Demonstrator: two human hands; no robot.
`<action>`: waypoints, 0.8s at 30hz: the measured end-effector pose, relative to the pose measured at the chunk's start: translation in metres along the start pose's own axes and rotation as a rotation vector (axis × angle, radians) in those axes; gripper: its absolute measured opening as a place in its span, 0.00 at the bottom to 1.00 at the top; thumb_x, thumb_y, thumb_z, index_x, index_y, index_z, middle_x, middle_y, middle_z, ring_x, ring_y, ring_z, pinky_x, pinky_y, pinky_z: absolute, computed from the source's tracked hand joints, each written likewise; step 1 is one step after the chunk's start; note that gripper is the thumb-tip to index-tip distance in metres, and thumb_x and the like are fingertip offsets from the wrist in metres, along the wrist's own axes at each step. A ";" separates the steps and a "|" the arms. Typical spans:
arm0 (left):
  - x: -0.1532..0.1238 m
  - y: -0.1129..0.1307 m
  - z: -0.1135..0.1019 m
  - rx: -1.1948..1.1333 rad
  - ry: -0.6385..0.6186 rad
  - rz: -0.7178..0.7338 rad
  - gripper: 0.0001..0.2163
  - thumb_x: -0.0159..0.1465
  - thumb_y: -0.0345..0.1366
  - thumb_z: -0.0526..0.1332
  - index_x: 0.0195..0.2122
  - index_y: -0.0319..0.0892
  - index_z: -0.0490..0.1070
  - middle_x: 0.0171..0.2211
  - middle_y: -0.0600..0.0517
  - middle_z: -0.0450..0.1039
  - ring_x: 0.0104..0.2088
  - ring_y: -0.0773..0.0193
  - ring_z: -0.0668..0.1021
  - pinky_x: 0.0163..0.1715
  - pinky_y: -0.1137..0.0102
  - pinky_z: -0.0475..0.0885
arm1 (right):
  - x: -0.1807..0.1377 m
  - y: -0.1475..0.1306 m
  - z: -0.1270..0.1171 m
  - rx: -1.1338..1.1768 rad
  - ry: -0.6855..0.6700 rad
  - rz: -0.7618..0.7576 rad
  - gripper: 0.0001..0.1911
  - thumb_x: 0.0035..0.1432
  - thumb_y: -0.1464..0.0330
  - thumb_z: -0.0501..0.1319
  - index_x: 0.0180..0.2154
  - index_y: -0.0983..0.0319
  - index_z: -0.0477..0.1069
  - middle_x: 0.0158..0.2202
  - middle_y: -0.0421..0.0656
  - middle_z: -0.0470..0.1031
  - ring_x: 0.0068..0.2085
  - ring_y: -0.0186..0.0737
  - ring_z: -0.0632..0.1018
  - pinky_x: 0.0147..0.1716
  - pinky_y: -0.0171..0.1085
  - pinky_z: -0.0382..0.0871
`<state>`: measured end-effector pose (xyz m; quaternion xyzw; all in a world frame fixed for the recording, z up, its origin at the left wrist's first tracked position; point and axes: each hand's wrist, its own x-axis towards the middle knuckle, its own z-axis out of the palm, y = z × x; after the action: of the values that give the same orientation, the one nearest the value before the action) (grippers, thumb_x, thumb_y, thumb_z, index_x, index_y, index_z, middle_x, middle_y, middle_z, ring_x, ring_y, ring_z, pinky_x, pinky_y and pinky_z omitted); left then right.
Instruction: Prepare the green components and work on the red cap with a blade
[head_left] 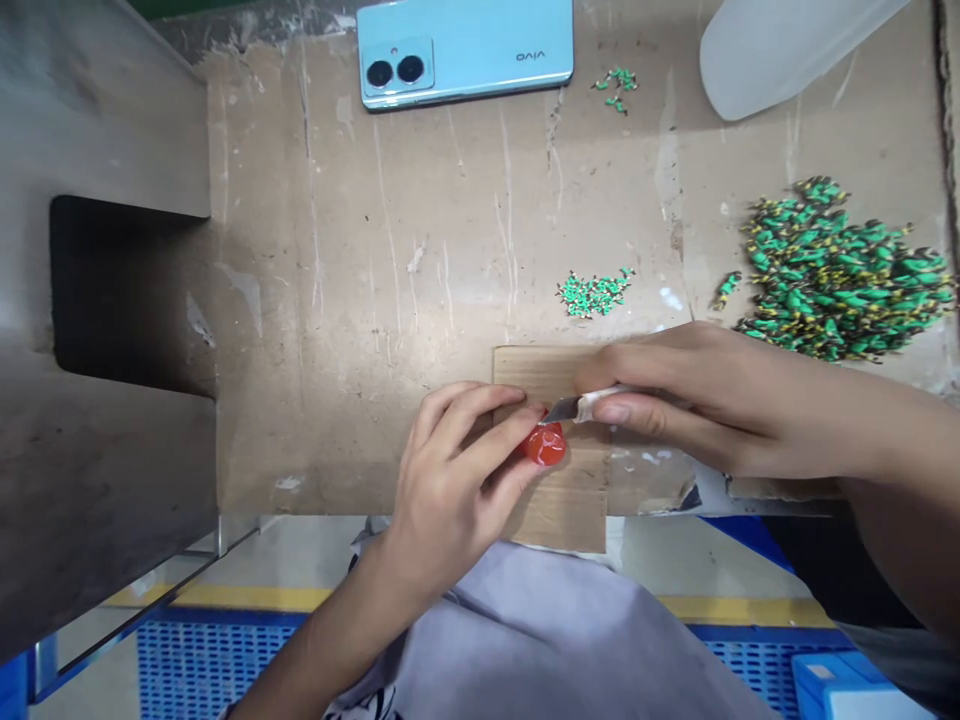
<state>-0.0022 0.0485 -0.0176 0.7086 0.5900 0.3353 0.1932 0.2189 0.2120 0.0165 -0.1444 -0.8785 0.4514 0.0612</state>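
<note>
Left hand [448, 485] arched, pinching red piece [547, 446], right hand [694, 400] curled, gripping knife [562, 410]

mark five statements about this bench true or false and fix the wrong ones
1. The right hand holds a knife. True.
2. The left hand also grips the knife. False: it holds the red piece.
3. The phone lies camera side down. False: its lenses face up.
4. A cardboard piece lies beneath the red piece. True.
5. The largest green pile lies left of the phone in the picture. False: it lies to the right.
</note>
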 end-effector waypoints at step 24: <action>-0.001 -0.004 -0.001 0.013 -0.043 0.076 0.12 0.70 0.40 0.75 0.52 0.45 0.80 0.55 0.42 0.83 0.56 0.50 0.78 0.58 0.53 0.78 | 0.002 0.010 0.018 -0.057 -0.013 -0.141 0.14 0.79 0.69 0.56 0.35 0.58 0.70 0.22 0.32 0.63 0.21 0.32 0.60 0.26 0.37 0.50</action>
<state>-0.0055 0.0478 -0.0199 0.7390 0.5603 0.3232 0.1885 0.2150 0.2041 -0.0016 -0.0809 -0.8992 0.4218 0.0832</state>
